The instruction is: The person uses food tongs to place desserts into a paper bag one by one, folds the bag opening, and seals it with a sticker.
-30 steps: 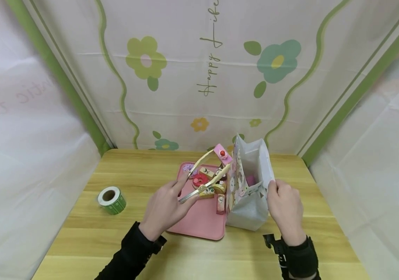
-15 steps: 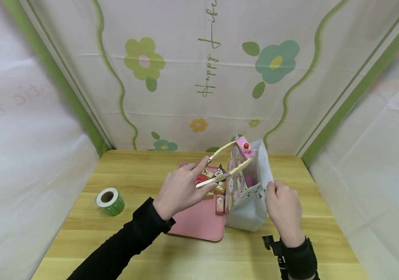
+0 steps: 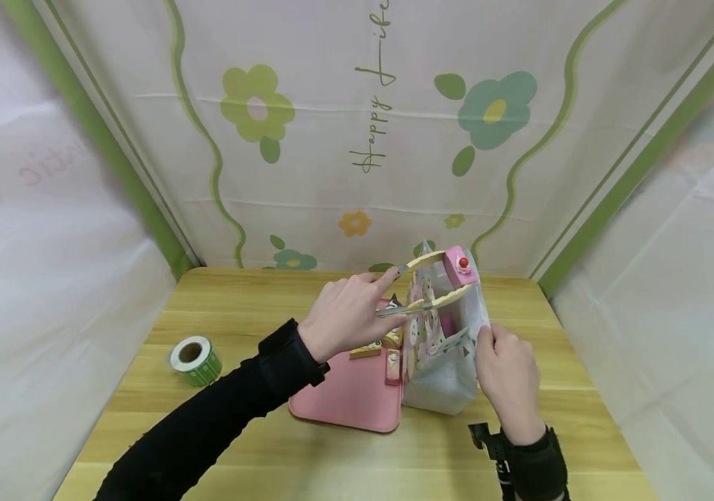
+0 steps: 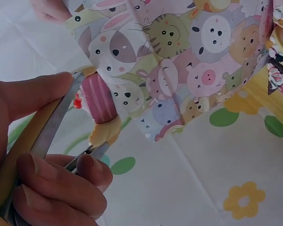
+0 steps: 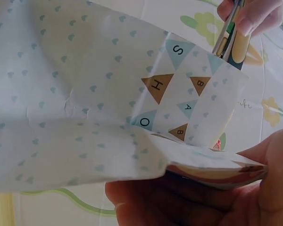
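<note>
Left hand [image 3: 349, 313]: I grip tongs [image 3: 446, 300], pink cake [image 3: 457, 268] between their tips.
Right hand [image 3: 509, 376]: I pinch the bag [image 3: 441, 386] by its rim.
Cake position: at the bag's mouth.
Table [image 3: 269, 452]: wood-grain; pink tray [image 3: 347, 403], green roll [image 3: 205, 370].
Back wall [image 3: 319, 156]: white, flower-printed.

In the head view, script on the back cloth [image 3: 332, 146] at twelve o'clock reads "Happy Life"; faint letters on the left cloth [image 3: 50, 243] at nine, "tic". In the right wrist view, pennants [image 5: 158, 88] on the paper bag [image 5: 99, 94] bear S at one o'clock, B at two, A at three, B at four, H near twelve, O central. Print on the green roll [image 3: 209, 370] is illegible.
</note>
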A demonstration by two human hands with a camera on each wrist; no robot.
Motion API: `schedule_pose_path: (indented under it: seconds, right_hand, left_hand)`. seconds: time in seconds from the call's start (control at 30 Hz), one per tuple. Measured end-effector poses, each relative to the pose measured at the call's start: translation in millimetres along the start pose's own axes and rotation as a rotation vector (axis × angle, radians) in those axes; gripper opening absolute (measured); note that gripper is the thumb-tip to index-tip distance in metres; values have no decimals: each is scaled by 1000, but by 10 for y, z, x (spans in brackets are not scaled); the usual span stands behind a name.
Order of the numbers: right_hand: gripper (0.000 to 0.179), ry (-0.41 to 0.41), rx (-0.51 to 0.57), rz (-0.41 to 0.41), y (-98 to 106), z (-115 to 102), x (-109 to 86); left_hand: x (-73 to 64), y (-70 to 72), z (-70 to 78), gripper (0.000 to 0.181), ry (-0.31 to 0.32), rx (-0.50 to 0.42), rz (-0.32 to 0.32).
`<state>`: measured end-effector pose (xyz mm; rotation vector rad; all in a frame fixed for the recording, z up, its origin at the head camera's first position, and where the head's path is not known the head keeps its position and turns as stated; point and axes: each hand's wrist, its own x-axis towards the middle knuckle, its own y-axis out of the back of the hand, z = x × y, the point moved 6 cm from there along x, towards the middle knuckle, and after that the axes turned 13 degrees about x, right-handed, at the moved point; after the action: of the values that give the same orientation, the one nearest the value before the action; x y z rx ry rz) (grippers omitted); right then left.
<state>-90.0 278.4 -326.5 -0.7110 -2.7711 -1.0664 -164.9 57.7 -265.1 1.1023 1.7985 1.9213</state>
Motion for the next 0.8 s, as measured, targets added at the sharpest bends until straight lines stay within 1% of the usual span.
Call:
schedule_pose_path:
  seconds: [0.27, 0.5, 0.67, 0.73, 0.8]
  right_hand:
    - [47, -5, -2, -5, -7, -2, -1]
    - [47, -6, 0, -7, -11, -3, 5]
    - [47, -8, -1, -10, -9, 2, 5]
    - [47, -10, -1, -16, -10, 7, 6]
    - [47, -14, 2, -22, -10, 11, 5]
  left_hand:
    - [38, 40, 27, 76, 3, 36, -49]
    - [47, 75, 27, 79, 5, 39, -52]
    - [54, 77, 31, 78, 4, 34, -68]
    - [47, 86, 27, 78, 10, 24, -54]
    - [16, 109, 14, 80, 23, 2, -18]
